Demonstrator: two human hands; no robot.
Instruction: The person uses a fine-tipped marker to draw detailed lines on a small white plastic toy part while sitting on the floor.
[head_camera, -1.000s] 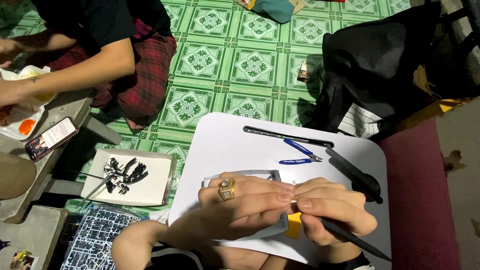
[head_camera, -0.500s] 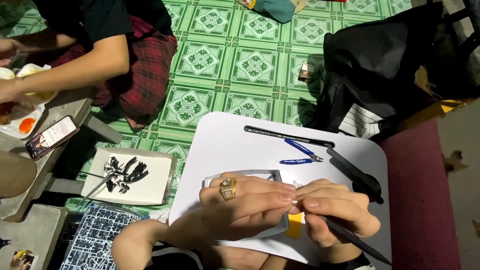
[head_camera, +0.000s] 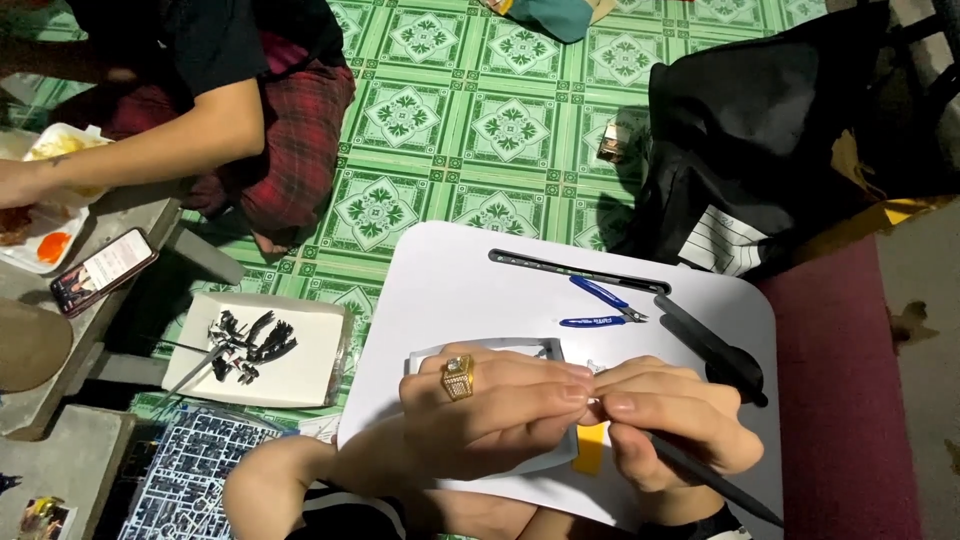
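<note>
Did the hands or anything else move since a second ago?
Barely. The left hand and right hand stay pressed together over the white tray, fingertips pinching something too small to tell; the right also keeps its black tool. The blue cutters lie where they did.

Smooth matt white plastic bench (head_camera: 450, 290); glossy gold metal ring (head_camera: 458, 376); blue plastic-handled metal cutters (head_camera: 600, 305); glossy green patterned floor tiles (head_camera: 500, 120); matt black cloth bag (head_camera: 760, 130).

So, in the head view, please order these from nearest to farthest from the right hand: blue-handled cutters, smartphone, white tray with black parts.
From the right hand:
1. Blue-handled cutters, just above it on the white board.
2. White tray with black parts, on the floor, left.
3. Smartphone, far left.
</note>
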